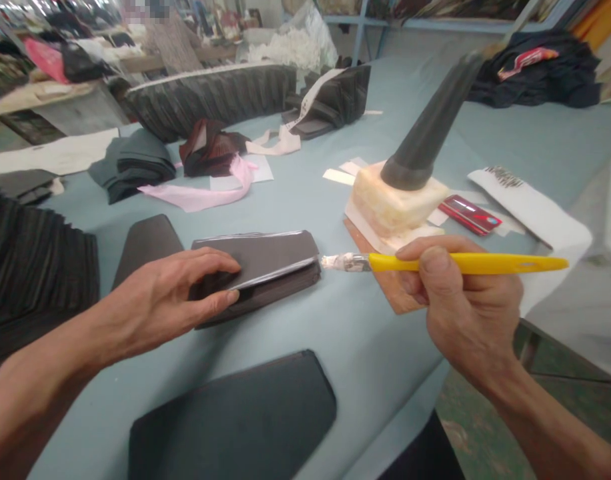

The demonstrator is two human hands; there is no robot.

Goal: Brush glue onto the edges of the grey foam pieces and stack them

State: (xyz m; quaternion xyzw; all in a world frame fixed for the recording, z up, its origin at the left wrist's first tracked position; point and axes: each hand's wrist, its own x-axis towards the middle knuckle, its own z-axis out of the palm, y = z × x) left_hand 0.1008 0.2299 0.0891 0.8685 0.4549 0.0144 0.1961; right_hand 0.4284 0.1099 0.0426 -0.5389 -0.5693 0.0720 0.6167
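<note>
My left hand [180,287] lies over the left end of a stack of dark cut fabric pieces [265,257], fingers spread on top, thumb against the near edge. White lines run along the stack's long edges. In my right hand [460,293] is a yellow-handled brush [490,263], gripped between thumb and fingers. Its whitish, coated bristles point left, close to the stack's right end; whether they touch is unclear. Behind the brush, a cream-coloured block-shaped container [393,203] has a thick black handle-like piece [430,127] standing tilted in it.
A dark green stack [235,420] lies at the front, and tall dark piles [35,273] stand at left. Long bundled pieces [215,100] line the back. A pink strip [200,193], a red packet [469,215] and dark cloth [535,73] lie around. A person [170,40] is in the background.
</note>
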